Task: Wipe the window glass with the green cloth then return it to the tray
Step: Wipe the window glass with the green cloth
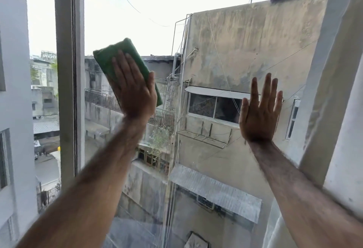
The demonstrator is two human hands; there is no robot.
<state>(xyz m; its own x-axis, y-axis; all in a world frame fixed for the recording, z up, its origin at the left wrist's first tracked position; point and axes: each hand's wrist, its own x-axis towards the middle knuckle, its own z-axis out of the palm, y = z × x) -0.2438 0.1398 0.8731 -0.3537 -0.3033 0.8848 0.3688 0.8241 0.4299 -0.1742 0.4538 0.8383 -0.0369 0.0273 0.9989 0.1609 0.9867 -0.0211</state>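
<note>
Pressing flat against the clear window glass point(196, 51), the left hand point(133, 90) holds the folded rectangular green cloth point(110, 59) under its palm, fingers laid out straight and close together, the thumb hooked over the cloth's right long edge. The cloth sits tilted, near the pane's left edge, just beside the grey vertical window frame point(67, 70). The right hand point(259, 114) is empty, fingers spread and upright, apparently resting against the glass near the pane's right edge by the white window reveal point(322, 90), apparently bracing.

Judging by its soft, slightly fuzzy outline, the cloth is light, limp and compressible; it will not hold shape alone, so pressure from a wide, flat palm suits wiping, with the thumb keeping it from sliding out. Glass is smooth, so the cloth should glide easily. Lifting it away later calls for a pinch across the folded layers. No tray is visible here.
</note>
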